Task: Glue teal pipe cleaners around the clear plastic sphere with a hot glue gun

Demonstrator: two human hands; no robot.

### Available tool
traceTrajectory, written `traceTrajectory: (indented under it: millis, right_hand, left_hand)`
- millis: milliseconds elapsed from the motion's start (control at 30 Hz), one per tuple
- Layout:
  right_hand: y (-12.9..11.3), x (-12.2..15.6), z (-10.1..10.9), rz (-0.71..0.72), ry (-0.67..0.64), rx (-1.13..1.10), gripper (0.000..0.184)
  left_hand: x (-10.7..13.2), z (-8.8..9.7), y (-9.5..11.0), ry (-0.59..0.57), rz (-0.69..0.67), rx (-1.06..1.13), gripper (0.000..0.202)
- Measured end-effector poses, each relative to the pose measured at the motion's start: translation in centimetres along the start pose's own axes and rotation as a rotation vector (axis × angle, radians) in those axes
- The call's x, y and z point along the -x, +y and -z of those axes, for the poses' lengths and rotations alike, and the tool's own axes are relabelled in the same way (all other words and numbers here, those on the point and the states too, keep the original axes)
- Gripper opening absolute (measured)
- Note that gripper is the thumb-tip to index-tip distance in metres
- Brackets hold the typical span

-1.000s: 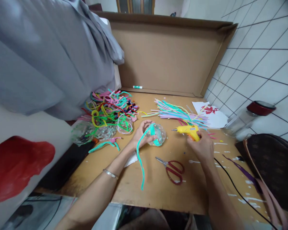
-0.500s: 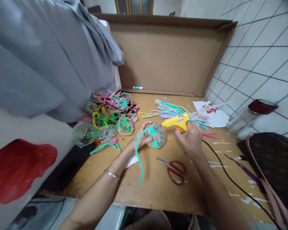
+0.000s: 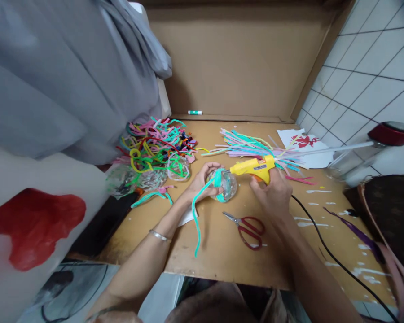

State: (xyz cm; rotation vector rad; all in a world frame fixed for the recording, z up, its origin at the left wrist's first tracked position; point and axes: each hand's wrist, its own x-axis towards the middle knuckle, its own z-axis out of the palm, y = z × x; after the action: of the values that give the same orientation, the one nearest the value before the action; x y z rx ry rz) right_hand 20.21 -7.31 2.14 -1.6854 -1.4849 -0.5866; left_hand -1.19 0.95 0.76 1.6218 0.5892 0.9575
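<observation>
My left hand (image 3: 204,183) is closed around a clear, round, ball-like object (image 3: 229,186) with a teal pipe cleaner (image 3: 195,220) wrapped on it. The pipe cleaner's loose end hangs down toward the table's front. My right hand (image 3: 272,190) grips a yellow hot glue gun (image 3: 254,167) by its handle, with a long glue stick (image 3: 326,150) jutting from the back. Its nozzle points left and meets the top of the clear ball, at or very near the teal wrap. Red-handled scissors (image 3: 247,229) lie on the table below, blades toward the left.
Tangled colourful pipe cleaners (image 3: 155,148) and clear balls (image 3: 151,179) lie at left. Straight pipe cleaners (image 3: 245,143) are behind the glue gun. At right stand a red-lidded bottle (image 3: 357,154) and a brown bag (image 3: 387,215). The gun's black cord (image 3: 319,240) runs along the right. Cardboard (image 3: 242,63) rises behind.
The view has tilted down and shifted slightly. Both hands keep their holds, and the glue gun's nozzle stays at the top of the clear ball.
</observation>
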Motion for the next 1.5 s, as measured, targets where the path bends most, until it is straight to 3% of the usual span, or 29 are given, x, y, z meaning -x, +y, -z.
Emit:
traceTrajectory:
  millis: [200,667,1133,1500]
  right_hand:
    - [-0.3,0.2,0.2,-0.017,-0.062,-0.015,0.016]
    - [-0.8,0.0,0.6,-0.057,-0.141,-0.008,0.015]
    - [-0.9,-0.1,0.8,-0.052,-0.139,-0.005,0.014]
    - [-1.0,-0.1,1.1,-0.029,-0.141,0.019,0.012]
  left_hand:
    - [0.0,0.4,-1.0,-0.040,-0.034,-0.005,0.076]
    - [0.1,0.5,-0.3,-0.074,0.002,-0.008,0.078]
    - [0.1,1.0,-1.0,-0.096,-0.019,-0.016,0.081]
    - [0.2,0.7,-0.5,-0.091,-0.002,-0.004,0.081]
